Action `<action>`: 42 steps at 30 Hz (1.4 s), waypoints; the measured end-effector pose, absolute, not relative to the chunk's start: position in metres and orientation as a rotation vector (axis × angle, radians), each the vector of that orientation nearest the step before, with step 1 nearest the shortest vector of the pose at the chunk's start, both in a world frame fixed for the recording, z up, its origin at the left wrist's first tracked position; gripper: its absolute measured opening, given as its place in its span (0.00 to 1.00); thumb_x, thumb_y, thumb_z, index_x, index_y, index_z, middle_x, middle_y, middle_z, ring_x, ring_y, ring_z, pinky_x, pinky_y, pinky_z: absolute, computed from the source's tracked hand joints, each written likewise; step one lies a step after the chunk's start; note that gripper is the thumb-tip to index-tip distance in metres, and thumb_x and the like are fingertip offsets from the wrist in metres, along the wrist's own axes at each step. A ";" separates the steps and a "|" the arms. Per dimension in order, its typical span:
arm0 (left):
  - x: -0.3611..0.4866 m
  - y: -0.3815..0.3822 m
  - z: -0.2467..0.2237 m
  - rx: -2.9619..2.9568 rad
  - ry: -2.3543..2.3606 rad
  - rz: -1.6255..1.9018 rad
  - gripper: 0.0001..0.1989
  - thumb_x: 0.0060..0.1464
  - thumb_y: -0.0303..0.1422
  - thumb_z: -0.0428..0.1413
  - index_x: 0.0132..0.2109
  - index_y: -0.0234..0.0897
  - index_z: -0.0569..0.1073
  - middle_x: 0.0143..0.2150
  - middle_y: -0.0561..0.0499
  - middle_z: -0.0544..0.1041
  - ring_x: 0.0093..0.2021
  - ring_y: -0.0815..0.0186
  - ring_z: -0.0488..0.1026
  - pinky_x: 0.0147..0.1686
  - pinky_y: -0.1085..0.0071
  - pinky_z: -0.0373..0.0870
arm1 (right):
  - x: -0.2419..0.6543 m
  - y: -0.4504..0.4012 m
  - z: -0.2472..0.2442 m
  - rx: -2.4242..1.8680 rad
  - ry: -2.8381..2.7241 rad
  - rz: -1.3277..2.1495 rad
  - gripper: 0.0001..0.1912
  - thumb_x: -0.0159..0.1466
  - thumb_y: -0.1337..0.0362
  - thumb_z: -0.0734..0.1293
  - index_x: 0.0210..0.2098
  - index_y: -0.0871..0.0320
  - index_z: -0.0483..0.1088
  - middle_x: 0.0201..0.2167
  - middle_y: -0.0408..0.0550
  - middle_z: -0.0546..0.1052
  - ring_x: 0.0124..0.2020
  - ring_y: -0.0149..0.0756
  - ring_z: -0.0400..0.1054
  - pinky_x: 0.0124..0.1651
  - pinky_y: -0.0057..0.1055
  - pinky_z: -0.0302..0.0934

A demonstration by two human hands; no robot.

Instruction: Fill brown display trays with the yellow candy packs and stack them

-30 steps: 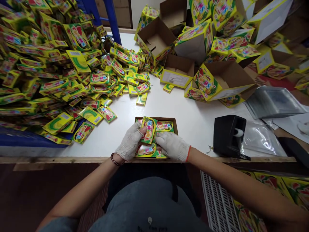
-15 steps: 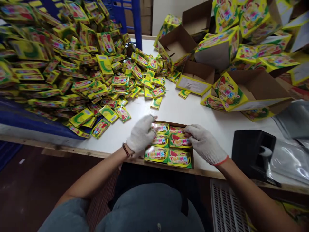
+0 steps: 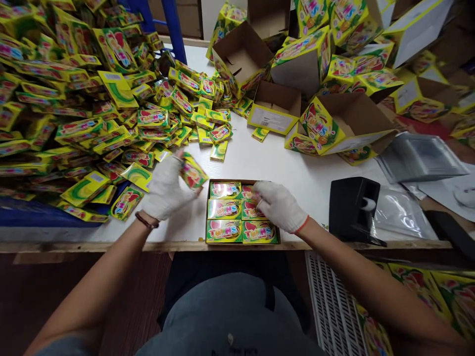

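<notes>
My left hand (image 3: 166, 188), in a white knit glove, grips a small yellow-green TWINS packet (image 3: 193, 171) between thumb and fingers, beside the heap of packets. In front of me, near the table edge, lies an open display box (image 3: 207, 232) with rows of TWINS packets (image 3: 224, 231) lying flat in it. My right hand (image 3: 280, 205), gloved too, has its fingers bent together over the packets at the box's upper right. Its fingertips touch there; whether they pinch one is hidden.
A big heap of loose packets (image 3: 81, 109) fills the left side by a blue crate (image 3: 174, 34). Open cardboard display boxes (image 3: 345, 123) are piled at the back right. A black tape dispenser (image 3: 349, 210) and clear plastic bags (image 3: 403, 215) lie on the right.
My left hand has moved left from the box to the heap's edge and now holds a packet. My right hand stays at the box's upper right. The view has shifted to the right.
</notes>
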State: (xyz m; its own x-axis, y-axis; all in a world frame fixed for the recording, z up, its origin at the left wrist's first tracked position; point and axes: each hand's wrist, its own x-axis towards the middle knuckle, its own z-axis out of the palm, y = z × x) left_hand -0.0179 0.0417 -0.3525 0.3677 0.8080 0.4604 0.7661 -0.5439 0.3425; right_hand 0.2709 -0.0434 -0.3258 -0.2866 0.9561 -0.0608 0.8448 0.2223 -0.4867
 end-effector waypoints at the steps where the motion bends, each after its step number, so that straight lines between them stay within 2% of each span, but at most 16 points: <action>1: 0.000 0.032 -0.347 2.608 1.325 1.028 0.48 0.48 0.41 0.65 0.70 0.38 0.51 0.62 0.37 0.66 0.63 0.46 0.65 0.64 0.49 0.63 | 0.270 -0.039 -0.323 -1.606 -2.062 0.747 0.15 0.69 0.60 0.60 0.51 0.60 0.68 0.44 0.54 0.76 0.42 0.42 0.71 0.45 0.39 0.65; 4: 0.050 0.009 -0.335 2.749 0.930 1.127 0.48 0.51 0.31 0.60 0.72 0.37 0.44 0.61 0.35 0.66 0.63 0.47 0.65 0.62 0.47 0.65 | 0.264 -0.026 -0.312 -1.320 -1.733 0.945 0.31 0.66 0.55 0.64 0.65 0.57 0.55 0.52 0.54 0.73 0.43 0.38 0.72 0.45 0.37 0.70; 6: 0.072 0.002 -0.334 2.728 0.757 1.115 0.46 0.51 0.28 0.59 0.72 0.39 0.44 0.64 0.34 0.64 0.66 0.47 0.62 0.63 0.46 0.63 | 0.264 -0.019 -0.308 -1.294 -1.693 0.927 0.31 0.64 0.57 0.65 0.65 0.55 0.58 0.53 0.53 0.73 0.46 0.39 0.72 0.50 0.39 0.70; 8: 0.084 0.001 -0.336 2.544 0.810 1.089 0.43 0.52 0.30 0.60 0.71 0.40 0.48 0.67 0.34 0.62 0.67 0.47 0.61 0.63 0.46 0.62 | 0.269 -0.017 -0.308 -1.375 -1.632 0.840 0.26 0.63 0.59 0.66 0.60 0.56 0.65 0.53 0.53 0.74 0.50 0.42 0.71 0.55 0.43 0.68; 9: 0.087 0.002 -0.337 2.383 0.896 1.059 0.42 0.53 0.32 0.61 0.70 0.39 0.50 0.65 0.34 0.64 0.65 0.48 0.65 0.61 0.48 0.66 | 0.273 -0.017 -0.311 -1.415 -1.574 0.802 0.25 0.63 0.59 0.66 0.59 0.57 0.67 0.53 0.53 0.74 0.51 0.43 0.71 0.56 0.44 0.68; 11: 0.093 0.006 -0.338 2.003 1.029 0.921 0.37 0.56 0.36 0.60 0.67 0.34 0.54 0.54 0.36 0.74 0.51 0.54 0.75 0.50 0.55 0.74 | 0.281 -0.021 -0.321 -1.451 -1.451 0.765 0.26 0.63 0.57 0.66 0.59 0.58 0.66 0.55 0.55 0.73 0.52 0.44 0.70 0.55 0.44 0.69; 13: 0.100 0.013 -0.337 1.738 1.034 0.787 0.27 0.60 0.37 0.56 0.62 0.32 0.62 0.41 0.44 0.79 0.37 0.61 0.77 0.38 0.64 0.76 | 0.289 -0.027 -0.334 -1.439 -1.374 0.770 0.28 0.63 0.55 0.67 0.61 0.57 0.64 0.55 0.55 0.73 0.50 0.42 0.71 0.53 0.42 0.71; 14: 0.104 0.018 -0.336 1.698 1.006 0.744 0.21 0.61 0.36 0.55 0.58 0.33 0.66 0.38 0.47 0.79 0.35 0.63 0.76 0.36 0.66 0.75 | 0.293 -0.029 -0.341 -1.434 -1.363 0.766 0.29 0.63 0.54 0.67 0.62 0.57 0.63 0.54 0.54 0.73 0.48 0.41 0.72 0.51 0.41 0.71; 17: 0.113 0.035 -0.335 1.933 0.912 0.686 0.09 0.60 0.30 0.53 0.46 0.36 0.76 0.40 0.49 0.80 0.40 0.64 0.75 0.42 0.68 0.72 | 0.307 -0.031 -0.358 -1.446 -1.448 0.662 0.31 0.63 0.56 0.67 0.64 0.56 0.60 0.47 0.52 0.73 0.42 0.38 0.72 0.48 0.41 0.71; 20: 0.115 0.048 -0.339 2.296 0.898 0.560 0.10 0.57 0.24 0.52 0.40 0.36 0.78 0.38 0.49 0.80 0.40 0.63 0.74 0.44 0.66 0.70 | 0.319 -0.026 -0.365 -1.444 -1.710 0.519 0.25 0.64 0.61 0.64 0.60 0.58 0.65 0.44 0.52 0.74 0.44 0.41 0.71 0.53 0.44 0.68; 24: 0.109 0.047 -0.354 2.518 1.038 0.547 0.09 0.58 0.30 0.55 0.35 0.36 0.80 0.38 0.46 0.79 0.40 0.58 0.73 0.42 0.62 0.69 | 0.322 -0.021 -0.362 -1.491 -1.954 0.433 0.15 0.65 0.62 0.63 0.49 0.58 0.73 0.41 0.54 0.77 0.45 0.44 0.72 0.51 0.43 0.68; 30: 0.095 0.038 -0.364 2.328 1.182 0.772 0.11 0.62 0.31 0.52 0.48 0.36 0.77 0.43 0.46 0.79 0.44 0.60 0.74 0.44 0.64 0.70 | 0.303 -0.023 -0.354 -1.655 -1.916 0.394 0.13 0.68 0.62 0.60 0.43 0.57 0.76 0.39 0.51 0.79 0.42 0.42 0.73 0.48 0.39 0.67; 32: 0.094 0.038 -0.360 2.362 1.143 0.750 0.11 0.63 0.30 0.51 0.43 0.36 0.78 0.41 0.47 0.78 0.42 0.62 0.74 0.43 0.65 0.70 | 0.301 -0.024 -0.356 -1.760 -1.955 0.308 0.15 0.68 0.60 0.61 0.44 0.57 0.77 0.40 0.53 0.78 0.43 0.45 0.72 0.49 0.41 0.66; 35: 0.096 0.031 -0.350 2.648 0.921 0.527 0.09 0.61 0.30 0.52 0.38 0.36 0.77 0.41 0.46 0.78 0.42 0.60 0.73 0.44 0.62 0.69 | 0.304 -0.024 -0.363 -1.882 -2.082 0.152 0.17 0.67 0.58 0.63 0.48 0.58 0.78 0.49 0.59 0.76 0.50 0.51 0.69 0.52 0.47 0.64; 38: 0.099 0.011 -0.346 2.867 0.808 0.324 0.10 0.60 0.34 0.55 0.46 0.34 0.76 0.49 0.42 0.76 0.49 0.54 0.71 0.50 0.56 0.67 | 0.306 -0.026 -0.369 -1.777 -2.377 0.193 0.23 0.66 0.62 0.63 0.59 0.63 0.71 0.58 0.63 0.72 0.61 0.54 0.63 0.61 0.50 0.59; 42: 0.096 -0.009 -0.348 2.881 0.788 0.251 0.17 0.57 0.35 0.57 0.51 0.29 0.74 0.55 0.35 0.74 0.56 0.49 0.69 0.57 0.53 0.63 | 0.294 -0.038 -0.365 -1.845 -2.532 0.110 0.35 0.65 0.59 0.65 0.67 0.71 0.59 0.70 0.69 0.56 0.70 0.66 0.48 0.66 0.63 0.48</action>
